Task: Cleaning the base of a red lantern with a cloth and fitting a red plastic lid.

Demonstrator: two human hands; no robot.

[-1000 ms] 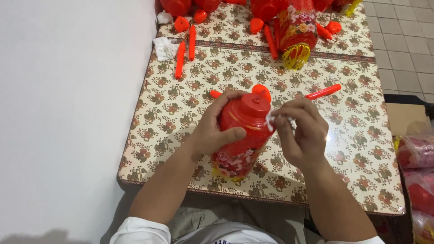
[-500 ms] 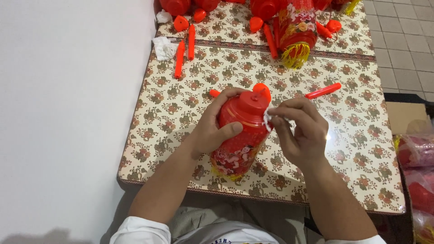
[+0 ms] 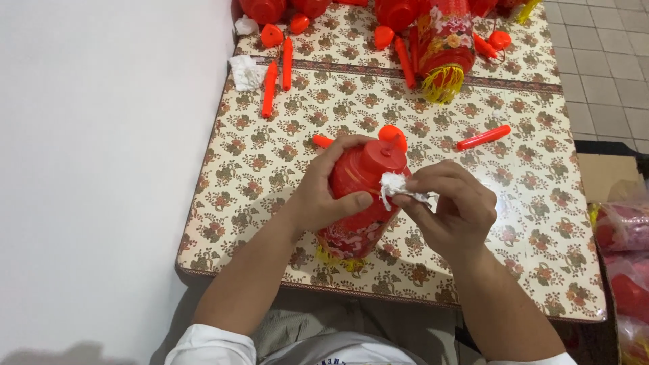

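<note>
Left hand (image 3: 323, 196) grips red lantern (image 3: 362, 196); right hand (image 3: 453, 209) — white wad (image 3: 393, 184) against it

A red plastic lantern (image 3: 362, 196) with a floral band and yellow fringe at its lower end stands tilted near the front edge of the bench (image 3: 541, 223), its round cap uppermost. A small wad of white tissue (image 3: 394, 184) touches its shoulder.

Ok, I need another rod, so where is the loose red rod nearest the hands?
In the head view the red rod lies alone on the table, beyond the right hand.
</note>
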